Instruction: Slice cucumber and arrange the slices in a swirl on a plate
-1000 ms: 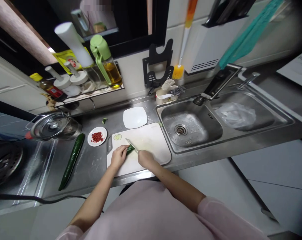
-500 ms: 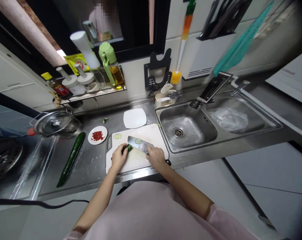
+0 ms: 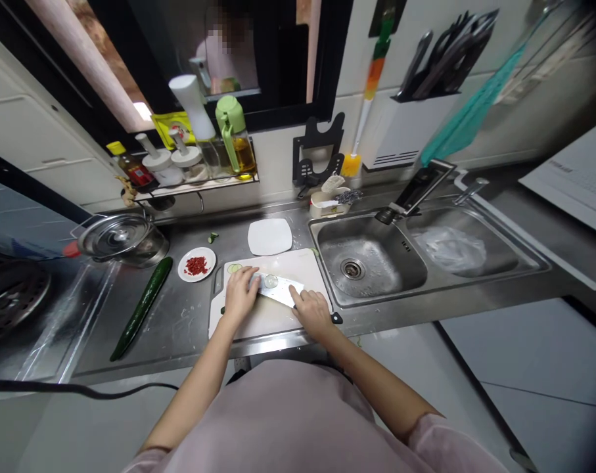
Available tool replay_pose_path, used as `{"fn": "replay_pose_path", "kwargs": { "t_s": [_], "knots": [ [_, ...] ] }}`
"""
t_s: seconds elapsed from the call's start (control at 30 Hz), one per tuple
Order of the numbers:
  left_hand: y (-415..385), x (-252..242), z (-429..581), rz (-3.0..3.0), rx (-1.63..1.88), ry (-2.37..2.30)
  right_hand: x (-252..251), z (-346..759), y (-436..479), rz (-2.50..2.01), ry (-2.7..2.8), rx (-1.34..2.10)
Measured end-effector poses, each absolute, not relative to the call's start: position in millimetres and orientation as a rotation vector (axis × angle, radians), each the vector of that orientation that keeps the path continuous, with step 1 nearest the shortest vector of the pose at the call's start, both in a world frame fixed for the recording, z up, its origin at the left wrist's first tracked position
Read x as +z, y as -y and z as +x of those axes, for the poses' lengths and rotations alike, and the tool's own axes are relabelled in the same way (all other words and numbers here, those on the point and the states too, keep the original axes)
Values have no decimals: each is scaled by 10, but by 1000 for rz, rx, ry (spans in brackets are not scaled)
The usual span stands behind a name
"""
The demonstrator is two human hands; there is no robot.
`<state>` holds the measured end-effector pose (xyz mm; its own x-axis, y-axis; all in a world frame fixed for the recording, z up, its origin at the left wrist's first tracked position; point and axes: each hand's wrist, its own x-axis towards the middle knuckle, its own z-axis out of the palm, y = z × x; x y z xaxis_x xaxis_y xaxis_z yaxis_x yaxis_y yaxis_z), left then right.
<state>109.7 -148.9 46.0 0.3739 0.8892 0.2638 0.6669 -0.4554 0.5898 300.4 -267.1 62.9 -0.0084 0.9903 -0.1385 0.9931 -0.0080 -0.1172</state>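
My right hand (image 3: pixel 311 312) grips a cleaver (image 3: pixel 282 293) by its handle, the forefinger stretched along the blade. The blade lies flat-side up over the white cutting board (image 3: pixel 268 325), and a thin cucumber slice (image 3: pixel 271 281) clings to it. At the blade's far end is my left hand (image 3: pixel 241 293), with bent fingers and the thumb close to the blade; what lies under the palm is hidden. Pale cucumber slices (image 3: pixel 234 268) rest at the board's upper left corner. A small dark green piece (image 3: pixel 223 310) shows beside my left wrist.
A whole cucumber (image 3: pixel 142 309) and a plate of chopped red bits (image 3: pixel 197 265) lie to the left, near a lidded pot (image 3: pixel 123 240). Behind the board sits a white square plate (image 3: pixel 270 236). The double sink (image 3: pixel 371 263) is on the right. Bottles and jars line a rack (image 3: pixel 194 187).
My left hand has moved up and slightly right to the blade's end; the green cucumber piece at its fingers is out of sight. The blade is turned to a brighter, flatter angle. The view has shifted slightly.
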Motion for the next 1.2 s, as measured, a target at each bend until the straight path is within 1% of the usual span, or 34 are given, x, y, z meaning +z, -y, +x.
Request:
{"fn": "replay_pose_path", "kwargs": {
  "t_s": [0.1, 0.17, 0.37, 0.47, 0.6, 0.73, 0.83, 1.03, 1.2],
  "knots": [
    [1472, 549, 1177, 2376, 605, -1305, 664, 3004, 2672, 2159, -2230, -274],
    [1478, 556, 1203, 2405, 549, -1285, 680, 3000, 2677, 2137, -2243, -264],
    [1492, 555, 1228, 2351, 567, -1203, 687, 2995, 2717, 2120, -2252, -245],
    [1481, 547, 1247, 2183, 588, -1237, 688, 2994, 2731, 2128, -2240, -255],
    [1441, 469, 1270, 1820, 614, -1259, 693, 3001, 2746, 2158, -2208, -273],
    [1379, 410, 1298, 1486, 712, -1199, 685, 3027, 2769, 2177, -2188, -268],
    [1322, 430, 1316, 1355, 749, -1171, 663, 3055, 2789, 2192, -2169, -264],
    [1133, 434, 1259, 1395, 810, -1190, 574, 3146, 2849, 2230, -2117, -252],
    [958, 230, 1123, 1585, 734, -1476, 478, 3264, 2920, 2282, -2050, -236]
  ]
}}
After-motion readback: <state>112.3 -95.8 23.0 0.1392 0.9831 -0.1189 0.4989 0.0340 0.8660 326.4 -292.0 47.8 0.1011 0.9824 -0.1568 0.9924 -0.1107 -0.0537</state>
